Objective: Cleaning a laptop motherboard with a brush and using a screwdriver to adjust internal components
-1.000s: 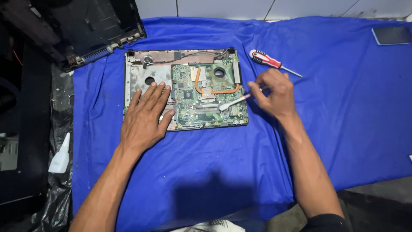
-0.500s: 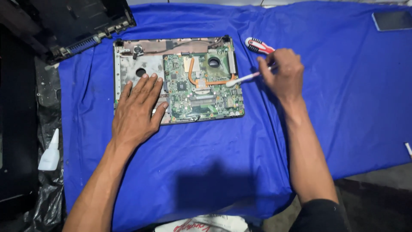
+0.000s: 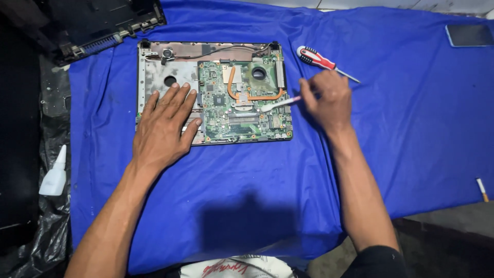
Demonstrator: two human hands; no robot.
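on blue cloth (image 3: 257,195), right hand (image 3: 325,99) grip closed on brush (image 3: 280,103), long axis pointing left over motherboard (image 3: 242,103), left hand (image 3: 163,128) flat, open

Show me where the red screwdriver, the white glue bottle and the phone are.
red screwdriver (image 3: 315,57), head view, on its red handle.
white glue bottle (image 3: 53,177), head view, on its body.
phone (image 3: 469,35), head view, middle of its dark screen.

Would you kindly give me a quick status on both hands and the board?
Left hand flat on the opened grey laptop base. Right hand holding a thin white brush, tip on the green circuit board. Red-handled screwdriver lying unused beside it.
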